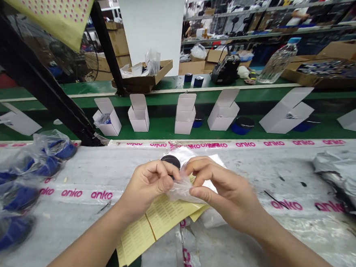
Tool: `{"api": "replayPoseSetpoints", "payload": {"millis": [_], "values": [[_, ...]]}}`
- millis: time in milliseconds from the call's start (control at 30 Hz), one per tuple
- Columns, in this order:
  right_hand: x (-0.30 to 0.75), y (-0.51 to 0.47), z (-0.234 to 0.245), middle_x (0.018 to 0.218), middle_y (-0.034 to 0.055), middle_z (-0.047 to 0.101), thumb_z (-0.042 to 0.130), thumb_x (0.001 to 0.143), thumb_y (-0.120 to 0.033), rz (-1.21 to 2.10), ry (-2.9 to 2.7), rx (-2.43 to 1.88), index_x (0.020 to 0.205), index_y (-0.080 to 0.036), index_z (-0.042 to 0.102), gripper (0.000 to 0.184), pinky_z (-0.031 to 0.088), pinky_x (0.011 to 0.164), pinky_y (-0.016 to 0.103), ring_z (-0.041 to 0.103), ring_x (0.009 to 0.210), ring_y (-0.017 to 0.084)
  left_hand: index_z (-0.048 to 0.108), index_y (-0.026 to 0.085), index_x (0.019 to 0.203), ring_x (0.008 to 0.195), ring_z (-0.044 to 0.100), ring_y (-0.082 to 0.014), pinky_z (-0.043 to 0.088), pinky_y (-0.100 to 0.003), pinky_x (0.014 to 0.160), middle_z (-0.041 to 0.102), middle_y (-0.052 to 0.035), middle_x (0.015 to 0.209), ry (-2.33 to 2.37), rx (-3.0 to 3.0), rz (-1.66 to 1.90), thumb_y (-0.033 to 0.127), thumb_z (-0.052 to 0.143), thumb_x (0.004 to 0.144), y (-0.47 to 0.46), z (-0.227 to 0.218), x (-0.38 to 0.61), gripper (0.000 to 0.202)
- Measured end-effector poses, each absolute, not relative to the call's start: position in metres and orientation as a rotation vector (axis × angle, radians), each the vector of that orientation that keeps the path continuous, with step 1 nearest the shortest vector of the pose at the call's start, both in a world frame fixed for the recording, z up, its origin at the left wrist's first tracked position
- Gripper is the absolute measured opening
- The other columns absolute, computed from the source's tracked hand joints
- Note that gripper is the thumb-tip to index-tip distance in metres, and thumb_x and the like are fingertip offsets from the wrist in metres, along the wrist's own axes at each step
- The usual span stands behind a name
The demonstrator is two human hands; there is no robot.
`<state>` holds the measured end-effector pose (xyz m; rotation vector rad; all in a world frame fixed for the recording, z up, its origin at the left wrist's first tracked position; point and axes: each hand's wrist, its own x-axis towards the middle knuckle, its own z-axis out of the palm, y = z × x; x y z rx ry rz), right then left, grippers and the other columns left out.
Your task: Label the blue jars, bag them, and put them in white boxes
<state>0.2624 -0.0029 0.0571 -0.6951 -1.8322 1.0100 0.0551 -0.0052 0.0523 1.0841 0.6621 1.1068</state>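
Note:
My left hand point(148, 184) and my right hand point(222, 191) meet over the middle of the worktable, both pinched on a small clear plastic bag point(182, 188). A round black item point(170, 160) sits partly inside or behind the bag, just above my left fingers. Under my hands lie yellow label sheets point(156, 221) printed with rows of small text. A larger clear bag point(182, 154) lies flat behind the black item.
Bagged blue items point(25, 171) are piled at the left. Silver-grey bags point(346, 173) lie at the right. Beyond the table edge, a green conveyor point(166, 126) carries open white boxes point(185, 113) and blue round items point(242, 125). A black slanted post point(47, 87) stands at the left.

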Motion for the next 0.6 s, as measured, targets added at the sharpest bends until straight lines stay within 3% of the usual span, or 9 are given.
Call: {"api": "replayPoseSetpoints", "payload": {"millis": [100, 200, 333, 467, 533, 600], "values": [[0.259, -0.008, 0.056, 0.087, 0.0004, 0.063, 0.064, 0.097, -0.028, 1.263, -1.674, -0.741, 0.087, -0.024, 0.060, 0.012, 0.050, 0.070, 0.031, 0.061, 0.079, 0.016, 0.051, 0.016, 0.067, 0.057, 0.053, -0.0069, 0.041, -0.018, 0.055, 0.061, 0.0020, 0.064, 0.688, 1.004, 1.084, 0.046, 0.085, 0.077, -0.005, 0.053, 0.053, 0.046], [0.256, -0.009, 0.057, 0.074, -0.0021, 0.056, 0.067, 0.094, -0.034, 1.385, -1.498, -0.860, 0.082, -0.022, 0.058, 0.019, 0.043, 0.056, 0.025, 0.052, 0.063, 0.012, 0.055, 0.017, 0.075, 0.047, 0.045, -0.0050, 0.034, -0.017, 0.048, 0.056, 0.0057, 0.056, 0.701, 0.957, 0.908, 0.047, 0.090, 0.068, -0.004, 0.055, 0.046, 0.047], [0.253, -0.004, 0.058, 0.071, -0.0031, 0.054, 0.070, 0.092, -0.037, 1.379, -1.417, -0.897, 0.081, -0.021, 0.057, 0.023, 0.039, 0.055, 0.023, 0.049, 0.062, 0.010, 0.070, 0.016, 0.097, 0.058, 0.055, -0.0079, 0.043, -0.020, 0.059, 0.062, 0.0029, 0.065, 0.777, 0.990, 0.639, 0.032, 0.093, 0.068, -0.001, 0.059, 0.038, 0.041], [0.254, -0.003, 0.059, 0.068, -0.0040, 0.055, 0.070, 0.091, -0.040, 1.669, -1.481, -0.919, 0.095, -0.022, 0.064, 0.020, 0.039, 0.056, 0.024, 0.050, 0.061, 0.011, 0.072, 0.013, 0.074, 0.077, 0.062, -0.0121, 0.048, -0.022, 0.071, 0.066, -0.0030, 0.086, 0.693, 0.977, 0.802, 0.031, 0.088, 0.073, 0.003, 0.061, 0.036, 0.023], [0.256, -0.003, 0.060, 0.073, -0.0006, 0.060, 0.070, 0.090, -0.042, 1.775, -1.544, -0.941, 0.098, -0.021, 0.070, 0.022, 0.043, 0.060, 0.026, 0.055, 0.067, 0.013, 0.068, 0.014, 0.071, 0.077, 0.063, -0.0131, 0.049, -0.023, 0.070, 0.067, -0.0037, 0.090, 0.648, 0.923, 0.853, 0.032, 0.087, 0.072, 0.005, 0.060, 0.034, 0.026], [0.260, -0.002, 0.060, 0.086, 0.0039, 0.064, 0.074, 0.087, -0.041, 1.767, -1.589, -0.901, 0.086, -0.019, 0.073, 0.021, 0.048, 0.067, 0.029, 0.059, 0.076, 0.015, 0.063, 0.014, 0.068, 0.068, 0.061, -0.0121, 0.049, -0.023, 0.064, 0.067, -0.0031, 0.080, 0.644, 0.870, 0.824, 0.034, 0.086, 0.073, 0.007, 0.059, 0.030, 0.031]]}}
